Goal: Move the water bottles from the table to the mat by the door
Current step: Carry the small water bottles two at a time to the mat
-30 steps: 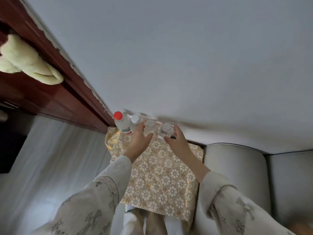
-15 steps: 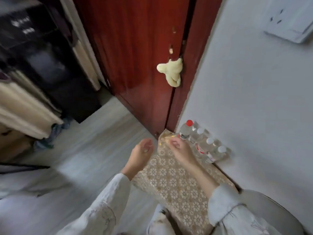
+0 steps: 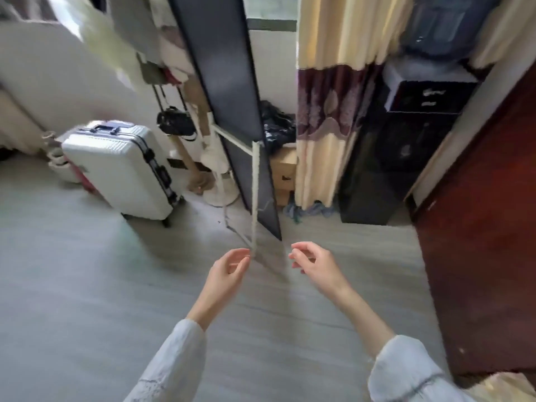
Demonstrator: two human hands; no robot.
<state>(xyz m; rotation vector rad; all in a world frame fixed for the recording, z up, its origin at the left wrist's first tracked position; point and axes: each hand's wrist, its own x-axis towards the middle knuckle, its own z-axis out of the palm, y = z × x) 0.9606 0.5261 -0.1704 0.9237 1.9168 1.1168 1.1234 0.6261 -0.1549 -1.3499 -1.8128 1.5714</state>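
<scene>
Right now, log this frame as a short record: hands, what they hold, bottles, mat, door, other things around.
left hand: empty, fingers loosely curled, raised over the floor
right hand: empty, fingers loosely curled, apart from the left
bottles: none in view
mat: only a patterned corner at bottom right
door: dark red wood, along the right edge
floor: grey planks
other things: white suitcase upright at left, standing mirror, curtain, black cabinet

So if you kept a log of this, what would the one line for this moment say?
left hand: open, empty | right hand: open, empty | water bottles: not in view | facing: grey floor, white hard-shell suitcase
</scene>
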